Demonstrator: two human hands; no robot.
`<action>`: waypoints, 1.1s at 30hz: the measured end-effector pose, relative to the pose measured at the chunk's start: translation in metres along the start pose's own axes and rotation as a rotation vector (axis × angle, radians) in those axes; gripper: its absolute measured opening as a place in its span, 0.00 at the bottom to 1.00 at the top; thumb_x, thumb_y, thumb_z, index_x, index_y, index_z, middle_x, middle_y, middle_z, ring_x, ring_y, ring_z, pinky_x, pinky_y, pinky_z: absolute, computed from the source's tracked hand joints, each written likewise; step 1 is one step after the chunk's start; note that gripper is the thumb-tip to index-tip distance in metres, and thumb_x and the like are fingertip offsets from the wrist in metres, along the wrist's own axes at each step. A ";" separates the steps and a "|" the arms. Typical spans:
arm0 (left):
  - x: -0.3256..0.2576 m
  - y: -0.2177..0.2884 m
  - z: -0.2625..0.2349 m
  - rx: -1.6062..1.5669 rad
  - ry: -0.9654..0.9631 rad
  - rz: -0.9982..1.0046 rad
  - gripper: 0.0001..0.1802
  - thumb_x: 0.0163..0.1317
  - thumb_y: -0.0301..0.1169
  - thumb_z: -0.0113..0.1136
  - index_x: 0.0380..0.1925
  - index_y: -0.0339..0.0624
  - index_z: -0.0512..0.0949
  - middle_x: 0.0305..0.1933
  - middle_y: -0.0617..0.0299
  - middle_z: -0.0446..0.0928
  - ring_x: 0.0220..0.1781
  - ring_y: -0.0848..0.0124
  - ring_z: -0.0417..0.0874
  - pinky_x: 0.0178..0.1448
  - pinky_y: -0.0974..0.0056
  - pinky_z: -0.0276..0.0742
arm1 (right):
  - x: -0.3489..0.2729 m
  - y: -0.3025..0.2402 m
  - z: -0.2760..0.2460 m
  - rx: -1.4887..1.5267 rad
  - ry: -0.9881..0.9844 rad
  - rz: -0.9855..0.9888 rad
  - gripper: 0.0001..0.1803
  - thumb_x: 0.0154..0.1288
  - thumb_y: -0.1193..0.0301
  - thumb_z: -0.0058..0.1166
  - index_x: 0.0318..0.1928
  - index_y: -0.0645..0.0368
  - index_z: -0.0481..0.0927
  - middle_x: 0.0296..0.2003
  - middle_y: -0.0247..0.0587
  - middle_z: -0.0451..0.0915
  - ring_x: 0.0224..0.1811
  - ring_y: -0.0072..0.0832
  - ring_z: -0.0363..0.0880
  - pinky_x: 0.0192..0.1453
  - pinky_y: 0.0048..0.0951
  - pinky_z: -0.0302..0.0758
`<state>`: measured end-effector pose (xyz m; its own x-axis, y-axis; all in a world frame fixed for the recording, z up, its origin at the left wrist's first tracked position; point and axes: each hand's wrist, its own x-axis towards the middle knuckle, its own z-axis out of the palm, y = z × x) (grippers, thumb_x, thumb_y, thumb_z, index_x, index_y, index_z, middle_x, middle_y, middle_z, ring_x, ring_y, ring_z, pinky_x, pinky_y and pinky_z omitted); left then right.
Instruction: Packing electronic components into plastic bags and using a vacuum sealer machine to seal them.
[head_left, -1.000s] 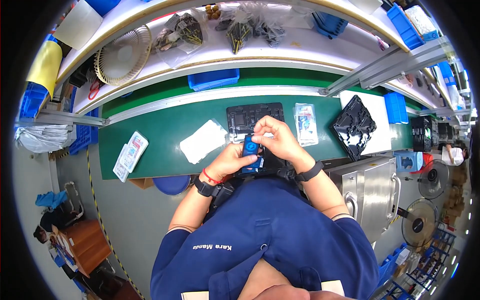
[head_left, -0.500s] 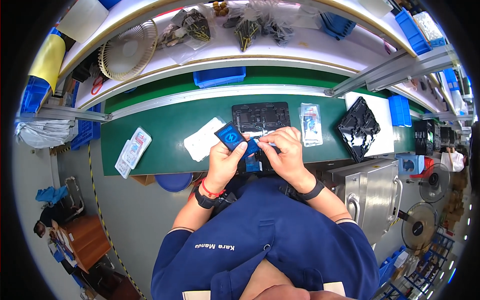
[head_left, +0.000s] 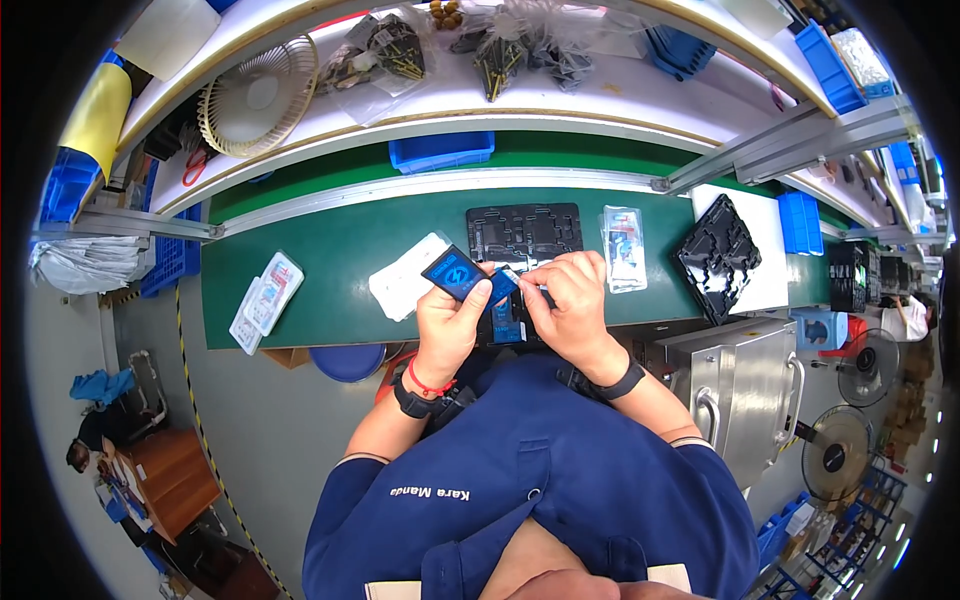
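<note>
My left hand (head_left: 447, 328) is closed on a flat black phone battery (head_left: 453, 272) with a round blue mark, its thumb lying along the edge. Beside it, between my two hands, is a smaller dark blue flat piece (head_left: 504, 287) with pale print. My right hand (head_left: 570, 305) pinches that piece near its upper right edge; its fingertips partly hide it. Below my hands, a black moulded tray (head_left: 525, 222) lies on the green bench. At its near end sits another dark piece with blue print (head_left: 509, 328).
White sheets or cards (head_left: 395, 288) lie left of the tray, and clear plastic packs (head_left: 268, 300) farther left. Another clear pack (head_left: 624, 250) is to the right, with a tilted black tray (head_left: 718, 258) beyond. A shelf edge (head_left: 560, 122) spans the back; a metal cabinet (head_left: 725, 375) stands at right.
The battery in my left hand has tilted and shifted slightly left. The blue piece has turned a little between my hands, and my right fingers have shifted slightly at its edge.
</note>
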<state>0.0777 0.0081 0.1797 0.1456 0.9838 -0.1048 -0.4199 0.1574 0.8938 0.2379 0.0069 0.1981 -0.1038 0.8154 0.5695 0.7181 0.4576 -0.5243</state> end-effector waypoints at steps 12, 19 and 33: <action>-0.003 -0.010 0.001 0.088 0.013 0.110 0.10 0.61 0.24 0.56 0.41 0.32 0.77 0.39 0.59 0.79 0.39 0.77 0.78 0.44 0.71 0.74 | 0.000 -0.004 0.006 -0.060 -0.038 0.002 0.10 0.38 0.76 0.56 0.22 0.54 0.68 0.21 0.32 0.68 0.28 0.32 0.68 0.42 0.34 0.59; 0.005 -0.013 -0.008 0.175 0.098 0.111 0.09 0.62 0.24 0.54 0.41 0.31 0.77 0.40 0.59 0.79 0.39 0.77 0.78 0.43 0.72 0.75 | 0.000 0.001 -0.006 0.031 -0.119 0.102 0.09 0.39 0.77 0.56 0.22 0.55 0.69 0.22 0.33 0.70 0.30 0.33 0.69 0.42 0.35 0.60; 0.027 -0.063 -0.060 0.590 -0.328 -0.130 0.24 0.54 0.29 0.64 0.50 0.36 0.71 0.46 0.53 0.77 0.47 0.68 0.79 0.48 0.66 0.74 | -0.015 0.029 0.014 0.693 -0.125 0.658 0.40 0.56 0.88 0.50 0.66 0.55 0.47 0.31 0.34 0.75 0.33 0.16 0.74 0.38 0.16 0.71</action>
<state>0.0545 0.0298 0.0940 0.4648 0.8684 -0.1728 0.1642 0.1073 0.9806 0.2503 0.0127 0.1651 0.0731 0.9971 -0.0225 0.0969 -0.0296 -0.9949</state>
